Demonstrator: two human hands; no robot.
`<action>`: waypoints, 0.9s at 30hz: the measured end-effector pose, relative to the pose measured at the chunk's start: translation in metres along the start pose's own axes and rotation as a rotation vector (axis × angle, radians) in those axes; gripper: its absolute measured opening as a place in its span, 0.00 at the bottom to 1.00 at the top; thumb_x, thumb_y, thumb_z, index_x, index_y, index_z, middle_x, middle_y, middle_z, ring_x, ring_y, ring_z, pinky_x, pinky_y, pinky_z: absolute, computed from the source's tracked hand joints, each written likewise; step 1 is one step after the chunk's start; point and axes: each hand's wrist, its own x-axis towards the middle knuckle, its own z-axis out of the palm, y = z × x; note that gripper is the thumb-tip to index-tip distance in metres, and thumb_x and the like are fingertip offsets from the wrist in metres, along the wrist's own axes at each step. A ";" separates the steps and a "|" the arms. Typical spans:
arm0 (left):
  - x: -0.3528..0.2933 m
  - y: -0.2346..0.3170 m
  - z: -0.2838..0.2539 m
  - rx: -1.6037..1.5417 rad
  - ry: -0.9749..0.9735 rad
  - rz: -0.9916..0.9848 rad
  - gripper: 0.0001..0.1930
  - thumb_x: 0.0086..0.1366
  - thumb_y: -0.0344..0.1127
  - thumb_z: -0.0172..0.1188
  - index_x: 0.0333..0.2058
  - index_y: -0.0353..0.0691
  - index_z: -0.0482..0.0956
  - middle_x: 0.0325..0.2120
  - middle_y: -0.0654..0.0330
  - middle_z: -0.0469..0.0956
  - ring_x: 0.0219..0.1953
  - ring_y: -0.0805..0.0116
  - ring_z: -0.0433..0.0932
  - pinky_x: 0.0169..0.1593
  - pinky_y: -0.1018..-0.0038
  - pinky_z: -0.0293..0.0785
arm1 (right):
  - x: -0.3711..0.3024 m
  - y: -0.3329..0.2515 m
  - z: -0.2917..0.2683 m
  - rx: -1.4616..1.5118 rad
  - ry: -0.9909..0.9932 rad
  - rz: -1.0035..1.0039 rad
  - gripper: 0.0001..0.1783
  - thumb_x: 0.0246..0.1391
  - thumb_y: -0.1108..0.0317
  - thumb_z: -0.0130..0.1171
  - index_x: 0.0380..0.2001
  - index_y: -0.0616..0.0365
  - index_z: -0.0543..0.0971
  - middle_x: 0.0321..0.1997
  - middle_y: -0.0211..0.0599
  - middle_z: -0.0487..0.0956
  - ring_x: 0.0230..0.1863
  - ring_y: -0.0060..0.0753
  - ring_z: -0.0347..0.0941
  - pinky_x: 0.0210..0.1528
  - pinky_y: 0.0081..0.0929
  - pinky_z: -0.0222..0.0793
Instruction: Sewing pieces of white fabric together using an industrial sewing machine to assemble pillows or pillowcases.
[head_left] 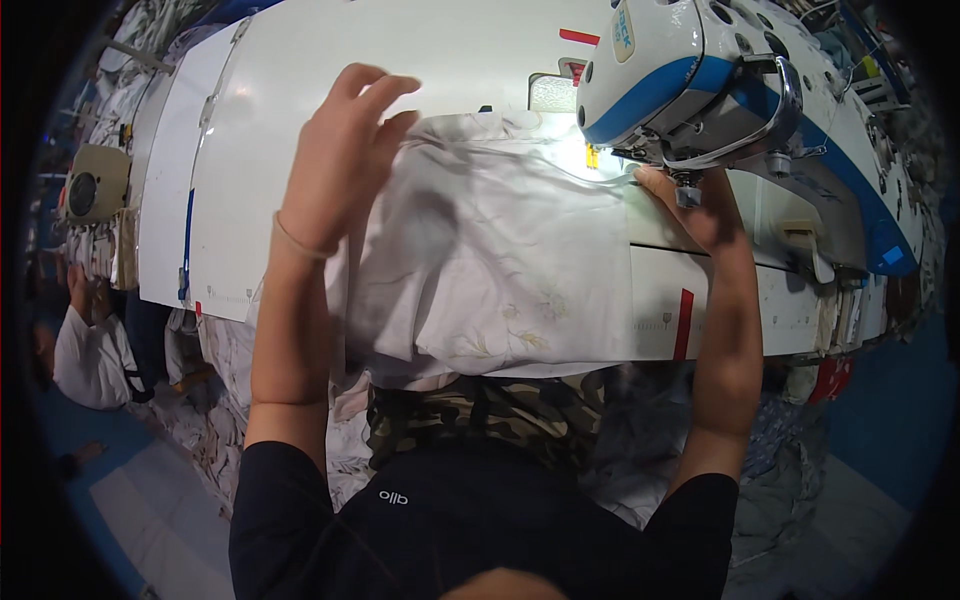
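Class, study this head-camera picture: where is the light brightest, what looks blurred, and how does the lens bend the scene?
Head view: glare is strongest on the white fabric beneath the sewing machine, by the right hand; the raised left hand has motion-blurred fingertips and throws a soft shadow on the cloth; the white table edges bow from fisheye distortion, and the corners fall black.

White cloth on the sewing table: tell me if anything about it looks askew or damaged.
No damage shows. The white cloth lies bunched and wrinkled rather than flat, its near edge hanging off the table. The left hand hovers above it; the right hand presses it by the sewing machine.
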 end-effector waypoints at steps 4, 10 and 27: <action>-0.025 0.074 0.043 -0.376 -0.029 0.182 0.21 0.61 0.28 0.67 0.53 0.37 0.77 0.50 0.52 0.75 0.35 0.58 0.82 0.39 0.64 0.80 | 0.013 -0.029 0.004 0.094 -0.028 0.034 0.20 0.58 0.58 0.71 0.46 0.62 0.83 0.42 0.43 0.87 0.42 0.37 0.81 0.48 0.35 0.75; -0.034 0.049 0.082 -0.139 -0.246 0.425 0.28 0.61 0.40 0.69 0.58 0.41 0.75 0.54 0.55 0.74 0.41 0.59 0.77 0.42 0.65 0.78 | 0.000 0.004 0.005 0.066 0.033 -0.053 0.17 0.55 0.58 0.63 0.37 0.63 0.82 0.34 0.57 0.83 0.35 0.63 0.78 0.43 0.49 0.75; -0.030 0.059 0.079 -0.056 -0.309 0.436 0.32 0.57 0.44 0.70 0.60 0.42 0.75 0.59 0.63 0.74 0.41 0.63 0.75 0.43 0.67 0.77 | 0.003 0.015 -0.027 -0.778 0.022 -0.105 0.17 0.55 0.71 0.61 0.49 0.61 0.82 0.57 0.47 0.80 0.57 0.52 0.78 0.59 0.43 0.75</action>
